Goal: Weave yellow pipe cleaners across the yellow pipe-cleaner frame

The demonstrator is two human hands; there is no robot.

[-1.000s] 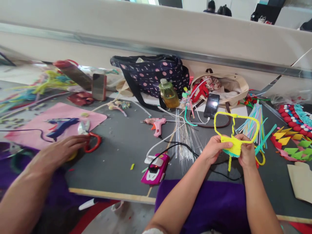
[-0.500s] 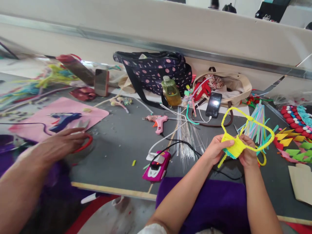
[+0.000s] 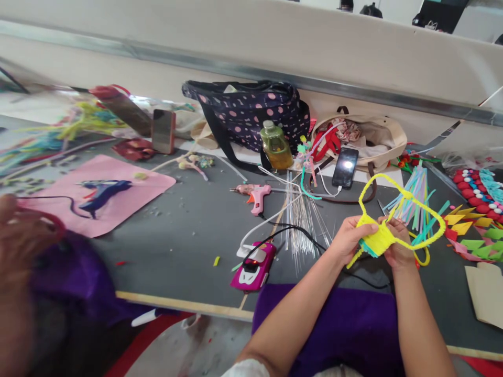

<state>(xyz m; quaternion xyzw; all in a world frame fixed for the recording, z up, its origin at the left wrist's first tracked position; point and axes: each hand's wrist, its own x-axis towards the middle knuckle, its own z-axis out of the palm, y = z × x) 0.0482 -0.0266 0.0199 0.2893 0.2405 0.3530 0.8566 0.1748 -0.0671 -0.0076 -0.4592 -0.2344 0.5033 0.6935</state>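
Between my two hands is a bright yellow pipe-cleaner piece (image 3: 378,239): a woven block with large loops rising above it and a teal edge below. My left hand (image 3: 351,240) grips its left side, the thumb lying across the front. At its right side, the fingers of my right hand (image 3: 400,242) are closed on the block near the base of the loops. A loose yellow end sticks out at lower left. Behind the right loop lies a bundle of pastel pipe cleaners (image 3: 417,201).
A pink glue gun (image 3: 257,196), a magenta car-shaped device (image 3: 254,268) and thin wires (image 3: 304,230) lie left of my hands. Behind stand a bottle (image 3: 276,147), a phone (image 3: 345,167) and bags. At far left, a co-worker's hand (image 3: 18,241) holds red-handled scissors near a blue glue gun (image 3: 104,193).
The co-worker's hand has moved left off the pink sheet with the red-handled scissors. My hands stay almost in place; the yellow loops and loose end have shifted slightly.
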